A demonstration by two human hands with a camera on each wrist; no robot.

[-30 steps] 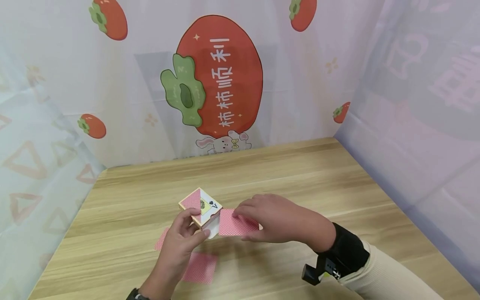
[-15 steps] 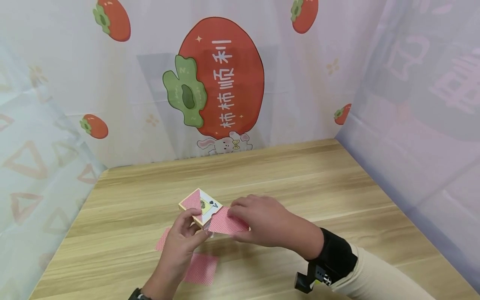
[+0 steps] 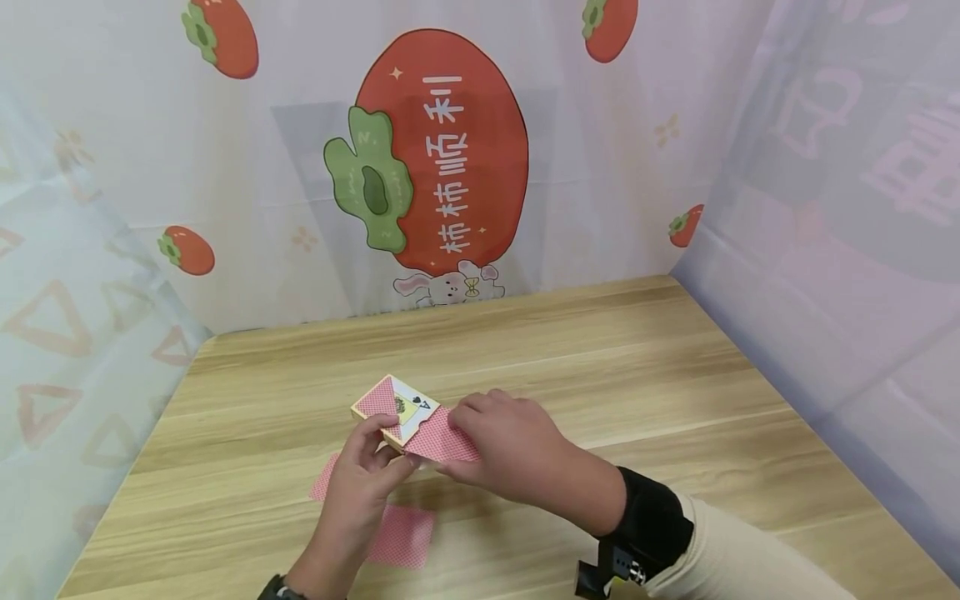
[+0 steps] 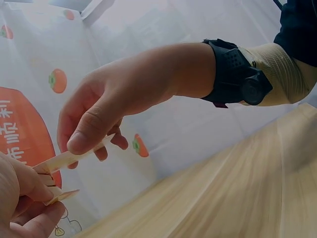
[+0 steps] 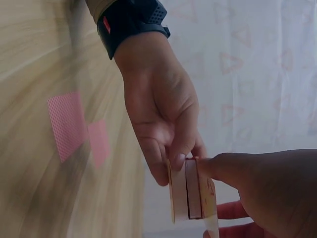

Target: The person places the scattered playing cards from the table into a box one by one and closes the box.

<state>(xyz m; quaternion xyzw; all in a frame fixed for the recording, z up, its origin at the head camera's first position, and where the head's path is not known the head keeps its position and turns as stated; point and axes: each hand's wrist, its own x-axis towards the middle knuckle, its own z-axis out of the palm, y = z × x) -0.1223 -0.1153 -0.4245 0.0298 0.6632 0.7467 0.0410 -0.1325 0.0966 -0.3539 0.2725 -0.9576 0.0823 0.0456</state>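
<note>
My left hand [image 3: 358, 483] grips a playing-card box [image 3: 377, 395] with an ace of spades and a red pattern on its face, fingers on top and thumb at the lower edge. A red-backed playing card [image 3: 441, 440] is pinched between thumb and fingers of my right hand [image 3: 517, 450]. Its left end overlaps the box's open end in the head view. From the right wrist view, I look into the box end [image 5: 194, 191], with a white flap [image 5: 179, 193] alongside. The left wrist view shows the card [image 4: 64, 161] edge-on, close over the box mouth.
Two spots of red-backed cards lie on the wooden table [image 3: 600, 350]: one card [image 3: 402, 537] right of my left forearm, another [image 3: 323, 480] partly behind my left hand. A printed cloth backdrop [image 3: 600, 167] stands along the table's back and sides.
My right hand has moved left with the card, bringing it from beside the box up against its open end and tilting it in line with the box. The left hand stays nearly still.
</note>
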